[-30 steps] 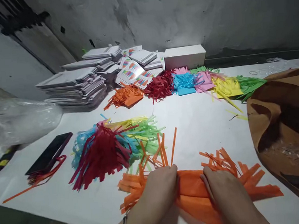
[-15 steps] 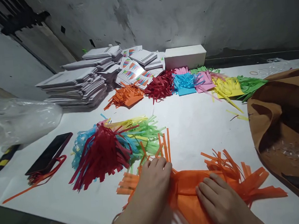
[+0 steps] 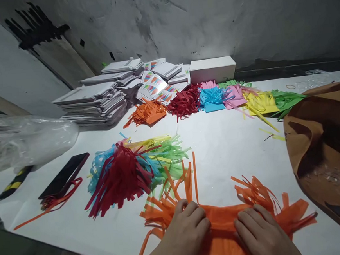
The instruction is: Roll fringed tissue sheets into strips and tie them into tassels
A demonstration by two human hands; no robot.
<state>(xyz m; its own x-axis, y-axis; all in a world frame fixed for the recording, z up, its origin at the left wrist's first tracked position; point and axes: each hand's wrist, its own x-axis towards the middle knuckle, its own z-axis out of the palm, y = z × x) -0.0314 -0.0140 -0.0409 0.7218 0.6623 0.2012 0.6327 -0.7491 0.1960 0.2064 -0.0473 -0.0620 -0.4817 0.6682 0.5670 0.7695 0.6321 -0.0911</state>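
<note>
Orange tissue paper (image 3: 224, 215) lies in front of me at the table's near edge, its two ends cut into loose fringe strips. My left hand (image 3: 187, 230) is curled over the left part of the sheet, fingers pressed together on a fold. On the right part my right hand (image 3: 262, 230) grips the same folded edge, fingers bent; both thumbs are hidden. Beyond my left hand rests a bundle of fringed paper tassels, a dark red tassel (image 3: 122, 174) on top, with blue, yellow and green fringe (image 3: 172, 151) under it.
Fringed tissue bundles, such as orange (image 3: 148, 112) and yellow (image 3: 260, 102), line the back. Behind stand stacked printed cards (image 3: 94, 106) and a white box (image 3: 212, 70). A phone (image 3: 64, 177), a cutter knife (image 3: 15, 183) and a plastic bag (image 3: 47, 137) lie left; a brown bag (image 3: 301, 152) right.
My left hand has shifted right and slightly down along the orange paper, closer to my right hand. The folded edge has moved nearer to me. The view has tilted slightly.
</note>
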